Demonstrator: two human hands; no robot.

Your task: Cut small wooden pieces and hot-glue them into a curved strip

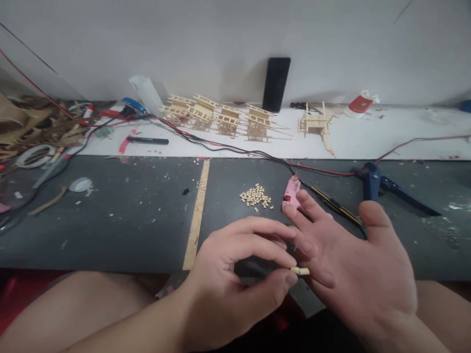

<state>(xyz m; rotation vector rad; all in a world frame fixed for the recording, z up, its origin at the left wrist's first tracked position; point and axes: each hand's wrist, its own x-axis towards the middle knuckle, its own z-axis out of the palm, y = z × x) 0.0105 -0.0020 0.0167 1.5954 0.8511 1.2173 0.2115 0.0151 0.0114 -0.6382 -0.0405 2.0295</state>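
Note:
My left hand (pixel 235 277) pinches a small pale wooden piece (pixel 300 270) between thumb and fingertips. My right hand (pixel 353 264) is spread open, its fingertips just beside that piece and holding nothing. Beyond those fingertips, a pink corded tool (pixel 292 192) lies on the dark bench (pixel 110 235), partly hidden by my right hand. To its left sits a small heap of tiny wooden blocks (pixel 255 197).
Several miniature wooden stick frames (pixel 227 120) stand on a white board (pixel 397 142) at the back. A black phone (pixel 275 83) leans on the wall. Blue-handled pliers (pixel 371 181) and red-black wires (pixel 235 149) cross the bench. Cardboard scraps (pixel 25 122) pile up at far left.

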